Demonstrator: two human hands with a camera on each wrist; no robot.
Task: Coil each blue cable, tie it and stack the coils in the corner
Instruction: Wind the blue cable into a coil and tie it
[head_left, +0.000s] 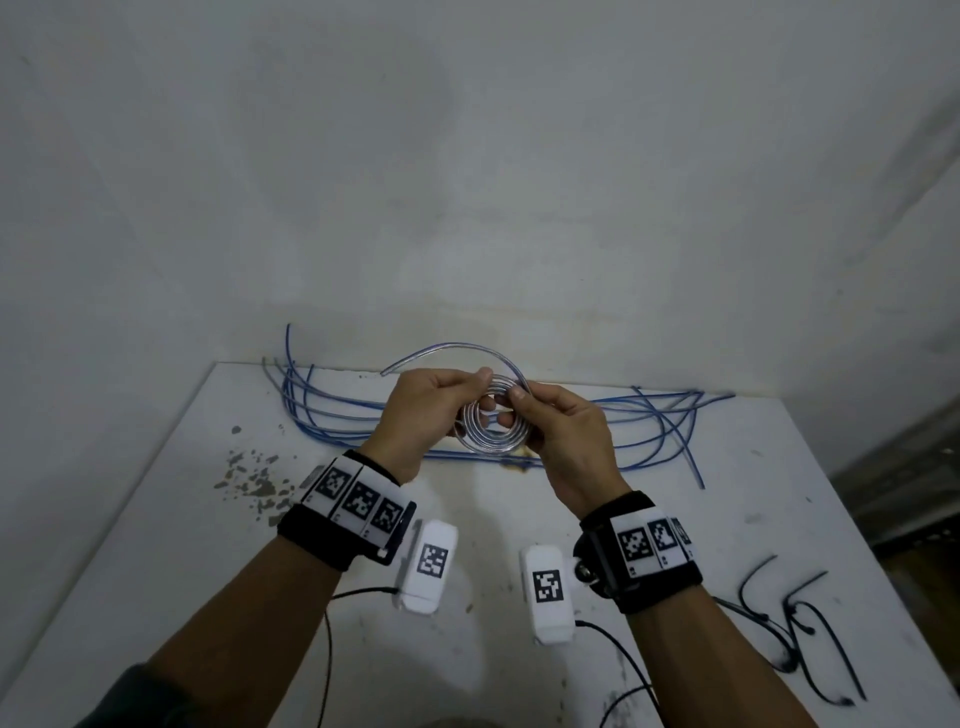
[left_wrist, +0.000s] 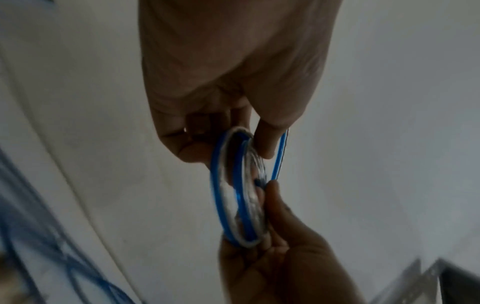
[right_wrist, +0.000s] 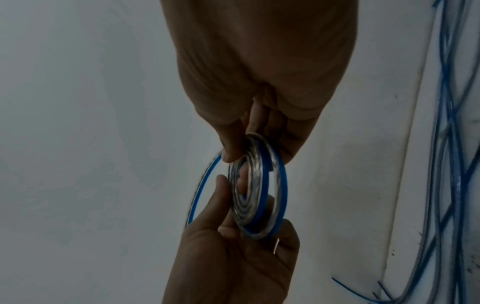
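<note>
We see a white desk (head_left: 675, 519) set against a grey wall (head_left: 467, 182), chipped paint (head_left: 254, 480) near its left edge, and black cable ties (head_left: 800, 623) at its near right corner.

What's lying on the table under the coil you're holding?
Under the flat blue-and-clear coiled cable, which both hands hold up, loose blue cables lie across the white table by the wall. The hands and coil cover their middle stretch.

Dim, flat light is falling on the white table (head_left: 675, 519); its edges are bowing. Wrist views are showing dark, backlit hands and blurring toward their corners.
</note>
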